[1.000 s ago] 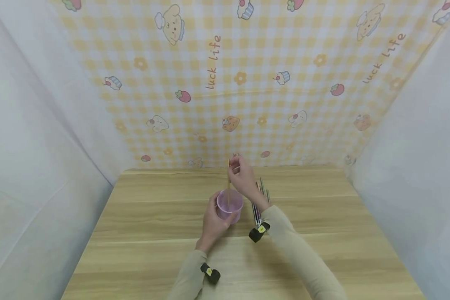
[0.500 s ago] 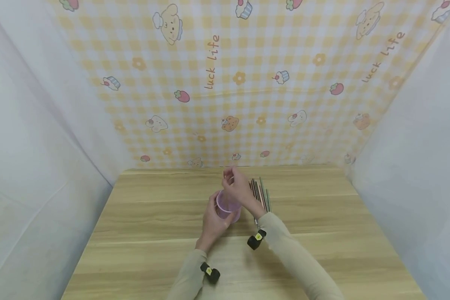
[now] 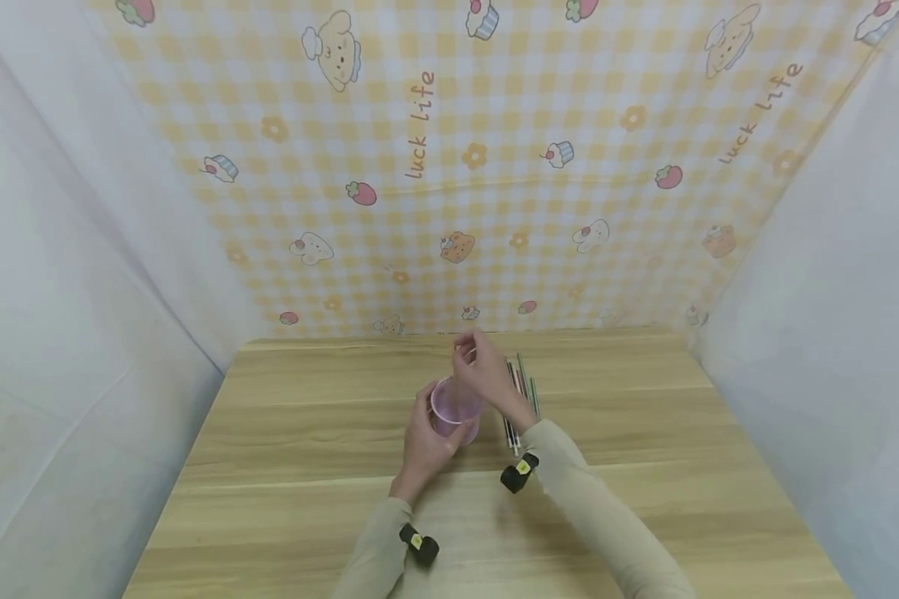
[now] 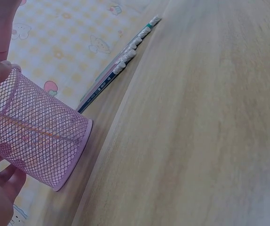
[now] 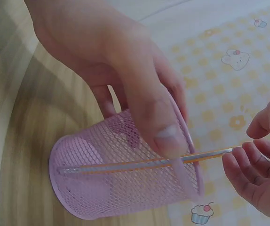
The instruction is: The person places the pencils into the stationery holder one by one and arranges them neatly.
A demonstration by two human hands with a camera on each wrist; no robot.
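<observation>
My left hand (image 3: 429, 441) grips a pink mesh pencil cup (image 5: 121, 174) that stands on the table, thumb over the near rim and the other fingers round the far side. Inside the cup a yellow-orange pencil (image 5: 125, 165) leans at a slant, its lower end at the cup's base. My right hand (image 3: 485, 370) is above the cup, with thumb and fingertips pinching the pencil's upper end, close outside the rim. The pencil's very top is partly hidden by these fingers. In the left wrist view the pencil shows through the mesh wall (image 4: 41, 136).
Several pencils (image 3: 522, 387) lie side by side on the wooden table (image 3: 285, 441), right of the cup and partly under the right forearm; their ends look white (image 4: 131, 53). A yellow checked cloth (image 3: 389, 225) hangs behind, and white sheets stand at both sides.
My right hand has come down toward the cup, with the pencil lower in it than a second ago, then shifted slightly right. The left hand and the cup have stayed in place.
</observation>
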